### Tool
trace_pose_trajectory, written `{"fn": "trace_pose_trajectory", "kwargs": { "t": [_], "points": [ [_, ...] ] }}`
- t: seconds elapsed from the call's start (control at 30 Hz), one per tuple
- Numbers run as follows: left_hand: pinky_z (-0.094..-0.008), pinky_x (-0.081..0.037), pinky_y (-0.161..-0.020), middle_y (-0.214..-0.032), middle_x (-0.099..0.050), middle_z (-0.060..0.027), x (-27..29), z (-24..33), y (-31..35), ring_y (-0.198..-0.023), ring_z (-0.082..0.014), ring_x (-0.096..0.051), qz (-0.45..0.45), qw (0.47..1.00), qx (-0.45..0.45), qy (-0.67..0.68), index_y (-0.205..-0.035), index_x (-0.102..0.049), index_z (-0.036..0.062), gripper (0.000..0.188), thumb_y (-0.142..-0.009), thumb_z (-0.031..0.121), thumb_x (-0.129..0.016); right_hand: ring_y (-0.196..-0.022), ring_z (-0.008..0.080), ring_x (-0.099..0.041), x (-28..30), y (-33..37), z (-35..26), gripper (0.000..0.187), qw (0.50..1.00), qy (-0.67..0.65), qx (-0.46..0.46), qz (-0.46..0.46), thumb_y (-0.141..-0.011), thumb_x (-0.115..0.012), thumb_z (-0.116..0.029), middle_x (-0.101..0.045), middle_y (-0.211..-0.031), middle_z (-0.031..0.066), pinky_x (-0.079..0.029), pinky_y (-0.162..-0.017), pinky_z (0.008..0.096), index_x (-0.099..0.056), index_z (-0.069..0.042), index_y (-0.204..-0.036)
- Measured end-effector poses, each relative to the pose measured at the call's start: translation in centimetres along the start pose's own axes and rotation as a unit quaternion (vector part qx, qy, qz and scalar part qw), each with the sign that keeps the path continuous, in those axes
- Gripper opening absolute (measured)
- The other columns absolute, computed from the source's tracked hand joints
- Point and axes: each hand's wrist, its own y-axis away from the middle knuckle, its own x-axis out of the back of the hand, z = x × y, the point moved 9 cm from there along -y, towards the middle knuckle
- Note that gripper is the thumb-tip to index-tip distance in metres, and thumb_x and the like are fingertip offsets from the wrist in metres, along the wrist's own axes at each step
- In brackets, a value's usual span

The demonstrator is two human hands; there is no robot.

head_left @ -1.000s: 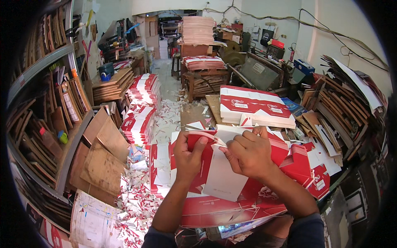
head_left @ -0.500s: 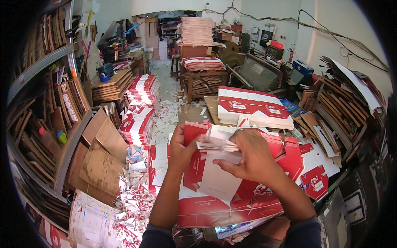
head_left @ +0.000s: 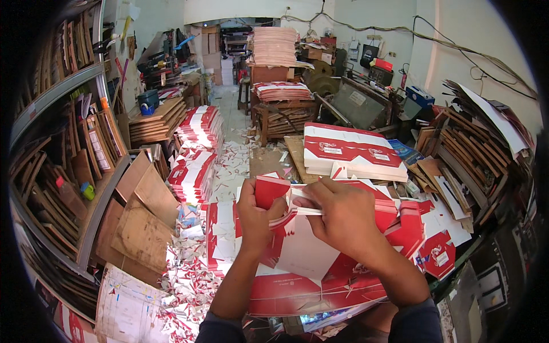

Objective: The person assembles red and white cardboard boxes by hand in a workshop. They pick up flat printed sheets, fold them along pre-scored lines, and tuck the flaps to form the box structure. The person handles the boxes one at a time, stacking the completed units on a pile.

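A stack of red-and-white printed card sheets [head_left: 306, 248] lies in front of me, with cut-out flaps along its far side. My left hand [head_left: 255, 223] is closed round the stack's far left end, the thumb over a red flap [head_left: 271, 192] that bends upward. My right hand [head_left: 346, 214] is closed on the white edges of the sheets beside it, fingertips partly hidden among the layers. More bent red flaps [head_left: 407, 223] of the stack stand up to the right of my right wrist.
A thick pile of similar printed sheets [head_left: 351, 151] stands just beyond. Red and white paper scraps [head_left: 186, 286] cover the floor at left, near stacked sheets [head_left: 191, 174] and leaning wooden boards [head_left: 143, 231]. A shelf of boards [head_left: 100, 200] lines the left; a machine [head_left: 360, 103] stands behind.
The white edges between my hands were blurred and fanned; now the red flap is bent upward in my left hand. My right fingers have moved slightly left and press closer into the layers.
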Motion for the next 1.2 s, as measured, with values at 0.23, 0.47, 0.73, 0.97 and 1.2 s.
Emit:
{"fn": "trace_pose_trajectory", "kwargs": {
  "t": [0.23,0.47,0.73,0.97,1.2],
  "points": [
    [-0.0269,-0.052,-0.073,-0.092,-0.067,-0.0068,0.5,0.8,0.1,-0.079,-0.0114,-0.063,0.011,0.993,-0.063,-0.102,-0.103,-0.055,0.0018,0.034,-0.077,0.001,-0.077,-0.080,0.0279,-0.069,0.5,-1.2,2.3,0.024,0.992,-0.121,-0.045,-0.016,-0.085,-0.064,-0.015,-0.067,-0.085,0.0146,-0.053,-0.063,0.0407,-0.068,-0.002,-0.105],
    [-0.0267,-0.055,-0.074,-0.095,-0.067,-0.0091,0.2,1.6,0.7,-0.082,-0.0126,-0.065,0.014,0.999,-0.028,-0.008,-0.106,-0.052,-0.0008,0.032,-0.081,-0.007,-0.072,-0.047,0.0058,-0.022,-0.1,-1.2,8.6,0.036,0.656,-0.688,-0.310,0.026,-0.105,-0.045,-0.038,-0.031,-0.059,-0.0068,-0.016,-0.041,0.0249,-0.049,-0.015,-0.077],
    [-0.0258,-0.055,-0.071,-0.095,-0.068,-0.0097,0.0,1.8,0.7,-0.080,-0.0124,-0.065,0.026,0.998,-0.056,-0.008,-0.105,-0.053,-0.0015,0.032,-0.081,-0.006,-0.073,-0.044,0.0075,-0.015,4.6,1.8,14.1,0.044,0.484,-0.796,-0.202,0.303,-0.105,-0.047,-0.044,-0.022,-0.056,-0.0079,-0.012,-0.038,0.0265,-0.039,-0.021,-0.068],
    [-0.0240,-0.053,-0.064,-0.087,-0.067,-0.0078,0.6,1.0,0.4,-0.075,-0.0106,-0.063,0.066,0.995,-0.063,-0.038,-0.097,-0.051,-0.0002,0.033,-0.079,-0.001,-0.079,-0.042,0.0052,-0.016,14.1,2.5,10.5,0.042,0.610,-0.753,-0.082,0.232,-0.107,-0.043,-0.040,-0.024,-0.055,-0.0079,-0.014,-0.036,0.0241,-0.038,-0.019,-0.071],
    [-0.0261,-0.052,-0.065,-0.088,-0.065,-0.0080,0.2,-0.7,-0.1,-0.073,-0.0113,-0.061,0.046,0.993,-0.080,-0.071,-0.101,-0.053,0.0002,0.034,-0.079,0.003,-0.080,-0.070,0.0156,-0.040,6.9,-3.5,0.8,0.025,0.767,-0.634,-0.085,-0.049,-0.100,-0.053,-0.038,-0.044,-0.085,0.0047,-0.034,-0.059,0.0289,-0.047,-0.014,-0.105]
  ]
}}
